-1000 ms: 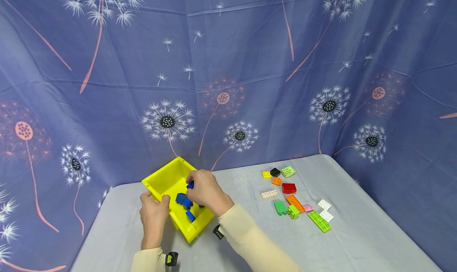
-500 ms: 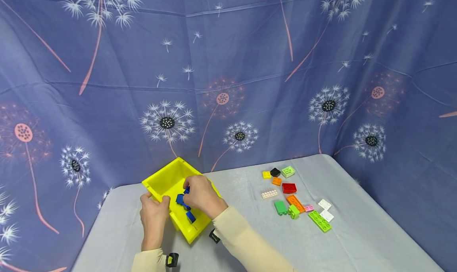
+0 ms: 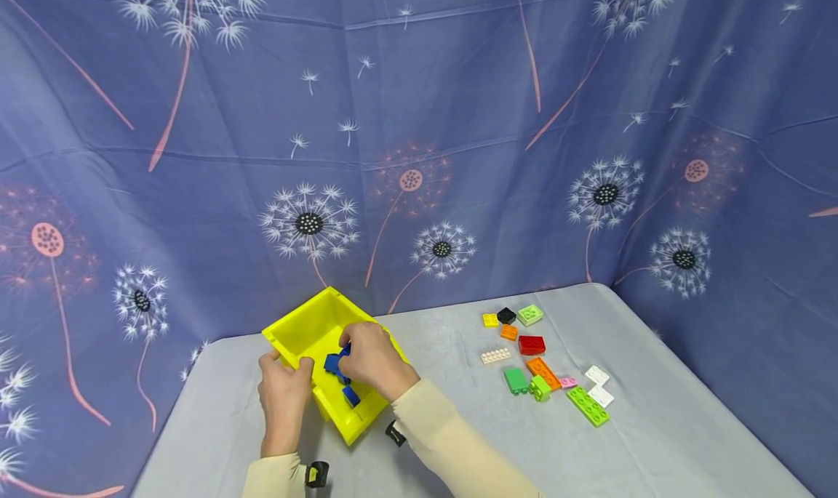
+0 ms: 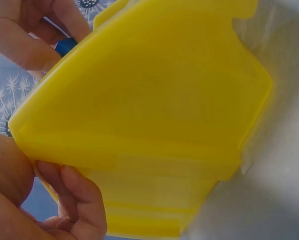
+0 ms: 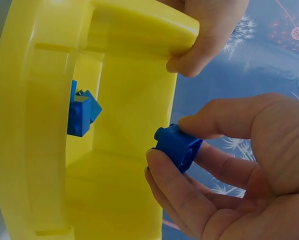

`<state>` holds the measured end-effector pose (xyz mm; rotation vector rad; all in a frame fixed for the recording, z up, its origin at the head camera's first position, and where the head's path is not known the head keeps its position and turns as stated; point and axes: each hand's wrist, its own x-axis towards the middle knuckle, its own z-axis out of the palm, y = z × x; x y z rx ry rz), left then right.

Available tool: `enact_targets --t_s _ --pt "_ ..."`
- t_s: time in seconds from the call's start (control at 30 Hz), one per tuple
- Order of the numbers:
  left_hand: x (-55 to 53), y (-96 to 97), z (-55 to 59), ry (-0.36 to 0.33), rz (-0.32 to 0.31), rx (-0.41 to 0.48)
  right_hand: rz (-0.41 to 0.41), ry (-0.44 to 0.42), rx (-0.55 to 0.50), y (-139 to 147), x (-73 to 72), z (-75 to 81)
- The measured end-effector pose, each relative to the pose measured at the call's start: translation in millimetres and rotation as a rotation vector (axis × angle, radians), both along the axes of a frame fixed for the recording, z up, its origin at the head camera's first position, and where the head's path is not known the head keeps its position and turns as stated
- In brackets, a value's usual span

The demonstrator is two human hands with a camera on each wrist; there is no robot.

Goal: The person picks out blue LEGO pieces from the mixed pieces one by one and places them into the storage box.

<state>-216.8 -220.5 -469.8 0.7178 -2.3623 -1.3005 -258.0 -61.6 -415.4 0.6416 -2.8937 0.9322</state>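
1. The left hand [image 3: 283, 400] grips the near wall of the yellow bin [image 3: 308, 325], thumb hooked over the rim and fingers curled against the outside, as the left wrist view shows; this grip seems to steady the bin and keep it tipped.
2. The right hand [image 3: 373, 360] reaches over the bin's opening and pinches a blue brick [image 5: 177, 146] between thumb and fingertips, holding it just above the bin's inside, close to the left thumb.
3. Below and beyond the pinched brick, more blue bricks [image 5: 82, 112] lie against the bin's inner wall, gathered at the low side, which fits the bin being tilted.
4. The bin sits on the counter [image 3: 655, 440] directly under both hands, at its left end.
5. Well to the right of the right hand, loose bricks lie spread flat on the counter: a red brick [image 3: 531, 344], a long green plate [image 3: 587, 406], orange, white, pink, yellow and black pieces. None of these is blue.
6. Both cream sleeves carry wrist cameras.
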Motion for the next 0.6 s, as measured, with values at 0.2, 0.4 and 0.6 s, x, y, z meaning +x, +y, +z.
enact_targets --t_s 0.2,0.4,0.6 --pt "0.6 -0.3 0.9 0.0 -0.005 -0.001 0.007 0.005 0.001 0.2 -1.4 0.6" --pt "0.1 0.2 2.5 0.007 -0.004 0.0 0.0 -0.018 -0.003 0.2 -2.4 0.2" --pt "-0.7 0.1 1.5 0.005 0.001 0.0 0.0 -0.036 -0.001 0.8 -1.8 -1.7"
